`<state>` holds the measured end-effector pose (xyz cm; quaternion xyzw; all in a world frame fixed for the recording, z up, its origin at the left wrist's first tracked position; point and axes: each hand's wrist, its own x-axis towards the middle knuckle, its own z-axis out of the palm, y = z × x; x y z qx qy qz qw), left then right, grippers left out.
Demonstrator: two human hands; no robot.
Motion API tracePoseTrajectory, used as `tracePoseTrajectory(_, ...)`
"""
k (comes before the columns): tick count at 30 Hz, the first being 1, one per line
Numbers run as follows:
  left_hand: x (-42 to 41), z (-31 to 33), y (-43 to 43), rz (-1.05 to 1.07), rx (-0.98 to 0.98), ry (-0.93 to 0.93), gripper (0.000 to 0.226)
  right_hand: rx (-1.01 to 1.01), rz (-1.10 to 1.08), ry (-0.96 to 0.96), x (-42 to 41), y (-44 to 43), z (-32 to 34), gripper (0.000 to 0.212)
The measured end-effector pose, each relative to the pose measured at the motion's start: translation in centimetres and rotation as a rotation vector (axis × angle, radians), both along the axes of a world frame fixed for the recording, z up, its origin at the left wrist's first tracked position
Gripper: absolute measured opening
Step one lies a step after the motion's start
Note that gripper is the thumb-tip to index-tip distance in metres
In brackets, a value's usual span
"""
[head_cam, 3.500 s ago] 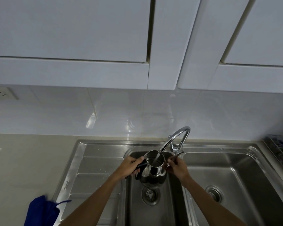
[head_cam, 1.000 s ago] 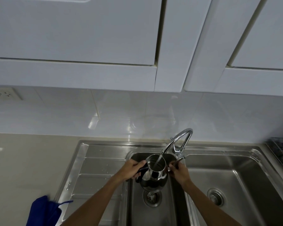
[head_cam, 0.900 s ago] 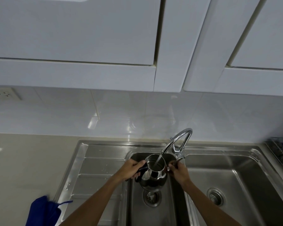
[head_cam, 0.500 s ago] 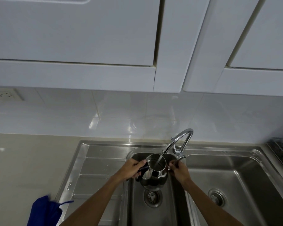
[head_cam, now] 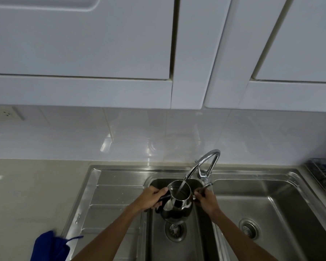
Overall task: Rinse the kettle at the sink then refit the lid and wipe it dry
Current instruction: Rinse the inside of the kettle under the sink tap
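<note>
1. Gripping the kettle [head_cam: 179, 206] by its black handle [head_cam: 163, 197], my left hand [head_cam: 151, 197] has its fingers curled round the bar and the thumb up near the rim.
2. My right hand [head_cam: 205, 201] sits against the kettle's right side with its fingers bent. I cannot tell whether it pinches the body, the spout or something small.
3. Location: the kettle hangs upright and lidless over the left basin of the sink [head_cam: 154, 242], above the drain [head_cam: 175, 229] and clear of the basin floor.
4. Water stream [head_cam: 181, 187] from the tap [head_cam: 205, 162] falls into the open mouth.
5. Handling, by judgement: polished steel, rigid, not fragile, slick when wet. The weight is likely rising with the fill, and the load sits to one side of the handle, so the kettle will want to tip.
6. Recommended hold: the handle takes the weight. A second hand on the bare wall only steadies it, since wet metal gives poor purchase.
7. Obstruction: the tap nozzle stands just above the rim and its lever [head_cam: 207, 184] lies close to my right fingers. In my judgement the kettle should come down and away before tipping out.
8. Lid: not identified in view.
9. Surroundings: drainboard [head_cam: 111, 194] on the left, a blue cloth [head_cam: 49, 245] at its near corner, a second basin [head_cam: 271, 213] on the right and a wire rack [head_cam: 322, 174] at the far right edge.
</note>
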<state>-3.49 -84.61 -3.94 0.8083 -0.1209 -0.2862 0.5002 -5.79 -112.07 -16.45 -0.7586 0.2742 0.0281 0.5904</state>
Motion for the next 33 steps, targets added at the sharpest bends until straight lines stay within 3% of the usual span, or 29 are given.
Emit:
tracePoseTrajectory(14, -0.1, -0.7, 0.2, 0.046, -0.026, 0.047, 0.052, 0.039, 0.037, 0.013, 0.7, 0.1, 0.2, 0.032)
tracePoseTrajectory(33, 0.0, -1.0, 0.2, 0.004, -0.020, 0.055, 0.053, 0.005, 0.106, 0.021, 0.1, -0.7, -1.0, 0.027)
